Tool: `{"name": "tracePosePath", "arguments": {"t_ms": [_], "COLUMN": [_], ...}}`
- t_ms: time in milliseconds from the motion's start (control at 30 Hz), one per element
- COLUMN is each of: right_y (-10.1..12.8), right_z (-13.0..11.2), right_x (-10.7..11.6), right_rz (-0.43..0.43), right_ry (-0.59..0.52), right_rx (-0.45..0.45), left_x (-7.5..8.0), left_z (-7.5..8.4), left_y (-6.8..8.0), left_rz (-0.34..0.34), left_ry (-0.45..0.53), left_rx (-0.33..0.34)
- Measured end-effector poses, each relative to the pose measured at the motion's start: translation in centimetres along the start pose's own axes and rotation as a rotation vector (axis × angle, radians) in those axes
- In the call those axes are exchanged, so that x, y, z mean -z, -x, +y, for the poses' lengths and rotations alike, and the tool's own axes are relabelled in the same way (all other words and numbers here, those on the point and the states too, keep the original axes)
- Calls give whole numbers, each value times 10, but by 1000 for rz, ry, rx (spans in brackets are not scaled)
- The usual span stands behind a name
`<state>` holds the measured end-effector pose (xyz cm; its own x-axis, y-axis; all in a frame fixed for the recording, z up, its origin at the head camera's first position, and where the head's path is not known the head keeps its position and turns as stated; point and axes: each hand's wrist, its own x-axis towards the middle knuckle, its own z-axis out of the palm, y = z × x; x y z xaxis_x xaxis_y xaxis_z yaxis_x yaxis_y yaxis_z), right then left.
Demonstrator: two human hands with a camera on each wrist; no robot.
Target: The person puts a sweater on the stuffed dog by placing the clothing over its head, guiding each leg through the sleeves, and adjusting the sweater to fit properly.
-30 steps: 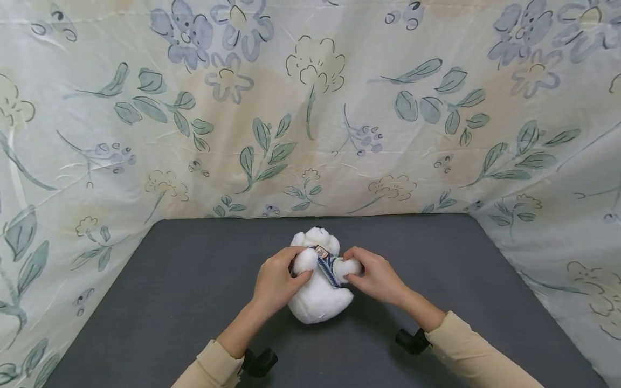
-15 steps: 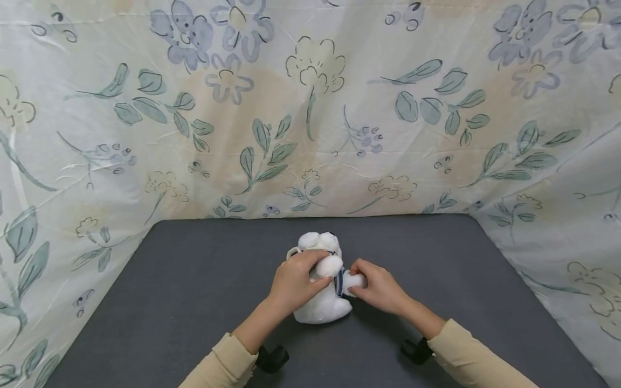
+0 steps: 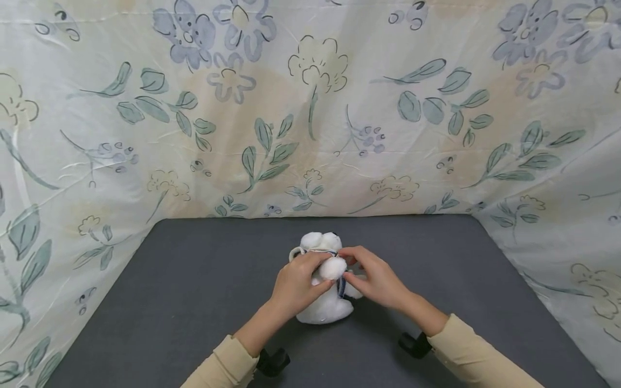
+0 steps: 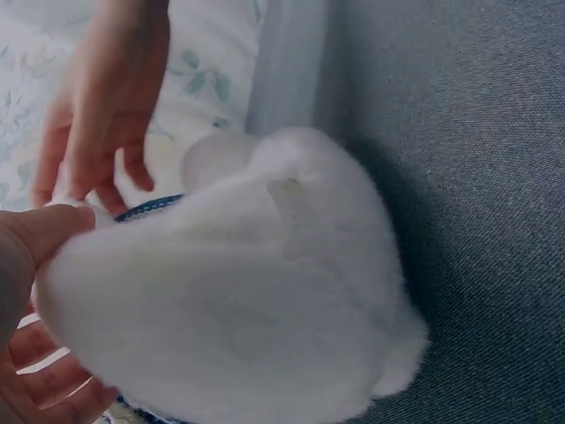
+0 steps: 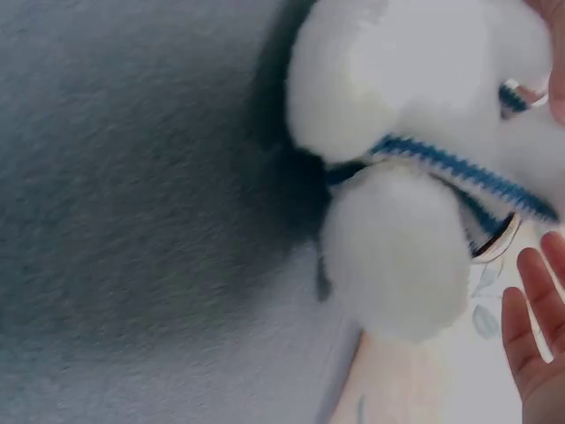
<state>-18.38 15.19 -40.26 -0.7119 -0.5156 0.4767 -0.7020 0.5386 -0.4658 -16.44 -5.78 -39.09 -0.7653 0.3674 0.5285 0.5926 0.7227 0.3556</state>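
Note:
A white plush toy [image 3: 324, 309] sits on the dark table with its back toward me. My left hand [image 3: 297, 284] grips one of its paws [image 3: 333, 268], thumb on the near side and fingers behind. Close to the same paw is my right hand [image 3: 380, 277], its fingers apart and fairly straight, thumb near the fur. A blue-and-white knitted band [image 5: 468, 172] crosses the toy between body and limb in the right wrist view. Beside the toy's head a pale loop [image 3: 294, 253] sticks out to the left. In the left wrist view a small white tag [image 4: 287, 208] shows on the fur.
The dark grey tabletop [image 3: 218, 269] extends around the toy on all sides. Floral cloth [image 3: 271, 108] hangs behind the table and along both sides. Black wrist mounts [image 3: 273, 362] sit under both forearms.
The toy has turned from leaning back, face up, to upright with its back toward me. My left hand moved right with its paw; my right hand let go of the other limb and moved left.

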Motion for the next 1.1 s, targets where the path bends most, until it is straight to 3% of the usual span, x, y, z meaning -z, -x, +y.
{"name": "tracePosePath", "arguments": {"t_ms": [133,300,567,667,800,900,1100], "right_y": [-5,-6,-6,-5,-5,-5,-5], "right_z": [-6,-7,-7,-8,-9,-9,-5], "right_x": [1,1,2,2,3,3,5], "right_rz": [5,13,-5,-18,-35,-53,-93], "right_ry": [-22,-4,5,3,7,3,10], "right_rx": [84,121,95,83,63,48,91], "left_x": [1,9,18,17,12,6,-4], "left_z": [1,0,-15,-20,-24,-27,-30], "left_y": [2,6,12,15,19,21,19], "left_rz": [-7,-16,137,113,28,-9,-16], "left_ry": [3,47,12,-9,-34,-45,-56], "left_rx": [7,63,181,244,294,299,285]}}
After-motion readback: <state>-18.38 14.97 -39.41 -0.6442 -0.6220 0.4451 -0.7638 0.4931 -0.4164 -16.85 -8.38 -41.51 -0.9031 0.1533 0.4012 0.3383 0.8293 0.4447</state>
